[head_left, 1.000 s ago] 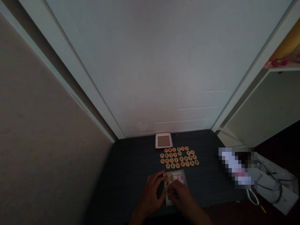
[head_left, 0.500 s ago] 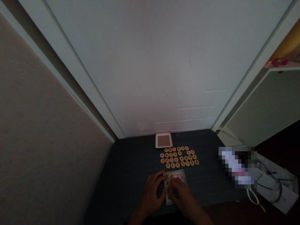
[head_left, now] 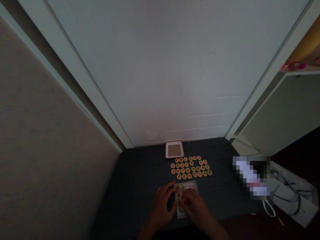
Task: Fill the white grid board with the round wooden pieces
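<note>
A shallow white box (head_left: 197, 187) lies near the table's front edge, with several round Chinese chess pieces (head_left: 178, 195) along its left side. My left hand (head_left: 161, 201) is at the box's left edge, fingers stretched and thumb apart, the fingertips near the rim. My right hand (head_left: 193, 201) reaches over the box from the right. Its fingers are bent and pinched at a Chinese chess piece, mostly covered by them. Beyond the box, wooden Chinese chess pieces (head_left: 188, 170) with red and black characters lie flat in rough rows.
A pink-edged tray or lid (head_left: 174, 142) with a brown inside stands at the back, by a white panel (head_left: 150, 83) with heart patterns. The dark table (head_left: 135, 180) carries everything. At the right are a blurred-out item (head_left: 252, 180), cables and a white box (head_left: 303, 208).
My right hand has shifted very slightly over the box, uncovering a little more of a piece near its fingertips. My left hand and the rows of pieces stay put.
</note>
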`<state>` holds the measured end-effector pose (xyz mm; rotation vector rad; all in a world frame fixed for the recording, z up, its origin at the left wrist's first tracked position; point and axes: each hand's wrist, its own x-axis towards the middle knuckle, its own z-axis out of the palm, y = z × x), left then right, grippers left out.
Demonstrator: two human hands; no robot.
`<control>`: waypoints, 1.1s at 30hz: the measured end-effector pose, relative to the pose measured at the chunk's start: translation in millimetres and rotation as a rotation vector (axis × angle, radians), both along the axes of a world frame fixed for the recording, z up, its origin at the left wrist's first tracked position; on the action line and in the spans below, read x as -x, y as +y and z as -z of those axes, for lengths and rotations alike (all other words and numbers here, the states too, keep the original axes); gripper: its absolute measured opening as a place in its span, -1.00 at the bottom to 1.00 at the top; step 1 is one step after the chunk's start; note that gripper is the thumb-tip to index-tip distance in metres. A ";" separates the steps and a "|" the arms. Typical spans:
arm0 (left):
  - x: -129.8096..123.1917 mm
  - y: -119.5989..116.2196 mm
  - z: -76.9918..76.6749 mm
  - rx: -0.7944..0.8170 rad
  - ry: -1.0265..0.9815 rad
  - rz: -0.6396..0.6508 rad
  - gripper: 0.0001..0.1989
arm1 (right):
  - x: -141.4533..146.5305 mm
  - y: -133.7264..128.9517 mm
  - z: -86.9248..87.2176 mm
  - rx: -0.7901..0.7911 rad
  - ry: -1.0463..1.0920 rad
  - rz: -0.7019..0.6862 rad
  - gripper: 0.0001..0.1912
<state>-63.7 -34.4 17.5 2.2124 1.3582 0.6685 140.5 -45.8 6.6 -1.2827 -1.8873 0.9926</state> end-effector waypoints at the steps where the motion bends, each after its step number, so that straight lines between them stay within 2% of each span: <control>1: -0.1 -0.1 0.1 -0.004 0.001 -0.003 -0.61 | -3.7 0.5 -3.9 -0.019 0.011 0.015 -0.84; 5: -0.7 -0.5 1.5 0.006 -0.002 -0.011 -0.63 | -23.0 6.3 -8.5 -0.068 -0.028 0.149 -0.83; 9: -2.8 1.4 4.5 0.020 -0.036 -0.049 -0.65 | -43.7 11.8 2.3 -0.119 -0.089 0.344 -0.79; 12: -7.0 4.4 7.2 0.032 -0.071 -0.105 -0.66 | -53.3 12.2 12.9 -0.102 -0.103 0.409 -0.78; 16: -15.2 6.5 9.1 0.044 -0.078 -0.144 -0.65 | -55.3 9.5 25.6 -0.047 -0.086 0.409 -0.77; 20: -20.4 5.5 9.0 0.078 -0.049 -0.115 -0.56 | -51.5 6.8 34.1 -0.037 -0.075 0.410 -0.75; 33: -20.2 4.8 7.4 0.046 -0.022 -0.100 -0.63 | -48.1 3.4 34.6 -0.091 -0.076 0.418 -0.68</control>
